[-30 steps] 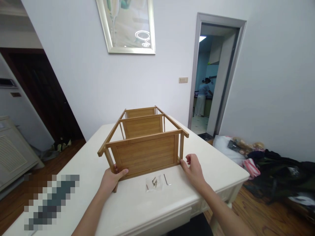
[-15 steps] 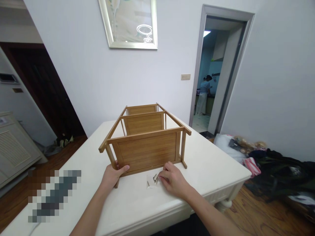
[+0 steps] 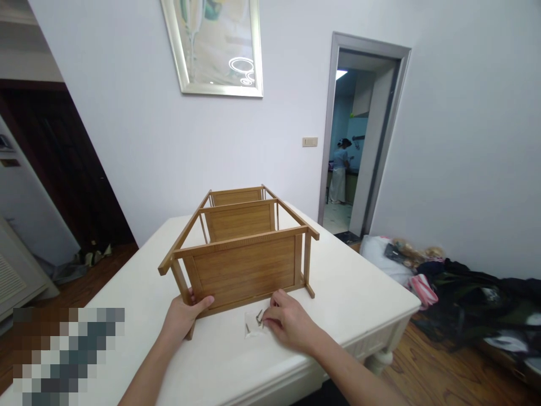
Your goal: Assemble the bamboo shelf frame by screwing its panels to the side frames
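A wooden shelf rack (image 3: pixel 243 270) lies on its side on the white table (image 3: pixel 224 366), its three panels standing upright one behind another. My left hand (image 3: pixel 185 316) grips the near panel at its lower left corner by the leg, thumb on the front face and fingers behind. Several small screws (image 3: pixel 259 318) rest on a clear plastic bag (image 3: pixel 252 330) in front of the rack. My right hand (image 3: pixel 289 322) is over the bag's right side, thumb and fingers pinched on a screw at their tips. The hex key seen earlier is hidden beneath this hand.
A blurred-out dark object (image 3: pixel 71 355) is on the table's left. The wall (image 3: pixel 279 152) stands behind the table. Clothes and bags (image 3: pixel 460 299) are heaped at the right. Through the doorway (image 3: pixel 359 141), a person (image 3: pixel 339 172) stands in another room.
My right hand has left the rack's lower right leg and moved left to the screws, closing its fingertips there. My left hand keeps its hold on the rack. The camera view has shifted slightly.
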Demonstrator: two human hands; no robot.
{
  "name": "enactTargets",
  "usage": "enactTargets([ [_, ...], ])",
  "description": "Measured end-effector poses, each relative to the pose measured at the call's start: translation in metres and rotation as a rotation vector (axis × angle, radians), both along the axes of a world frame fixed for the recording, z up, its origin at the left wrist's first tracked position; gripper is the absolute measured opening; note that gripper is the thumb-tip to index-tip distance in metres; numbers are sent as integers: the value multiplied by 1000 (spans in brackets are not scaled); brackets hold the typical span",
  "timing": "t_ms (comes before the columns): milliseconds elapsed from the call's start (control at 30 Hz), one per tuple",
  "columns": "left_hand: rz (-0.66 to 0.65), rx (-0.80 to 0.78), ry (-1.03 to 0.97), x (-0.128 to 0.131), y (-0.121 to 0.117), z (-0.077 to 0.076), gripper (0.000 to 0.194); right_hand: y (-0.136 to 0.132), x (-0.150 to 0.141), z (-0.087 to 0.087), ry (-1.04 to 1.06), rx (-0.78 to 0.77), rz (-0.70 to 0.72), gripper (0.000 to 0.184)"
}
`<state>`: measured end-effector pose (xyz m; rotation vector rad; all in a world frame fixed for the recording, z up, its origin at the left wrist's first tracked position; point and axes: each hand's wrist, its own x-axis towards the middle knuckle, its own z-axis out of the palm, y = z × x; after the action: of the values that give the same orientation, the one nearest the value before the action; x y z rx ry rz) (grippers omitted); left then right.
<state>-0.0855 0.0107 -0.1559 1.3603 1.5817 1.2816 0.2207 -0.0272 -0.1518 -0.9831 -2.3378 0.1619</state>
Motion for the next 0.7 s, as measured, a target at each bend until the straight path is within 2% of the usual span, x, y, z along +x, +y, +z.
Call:
enactTargets([
  [200,21,-9,20,3,-3,6,47,-2,1,1,3,-15,-2,20],
  [567,1,0,9,1,0,1,47,3,1,-4,24,-34,24,17],
  [700,2,-17,-3,0,1,-1,46,3,3,-5,143,-69,23,20],
])
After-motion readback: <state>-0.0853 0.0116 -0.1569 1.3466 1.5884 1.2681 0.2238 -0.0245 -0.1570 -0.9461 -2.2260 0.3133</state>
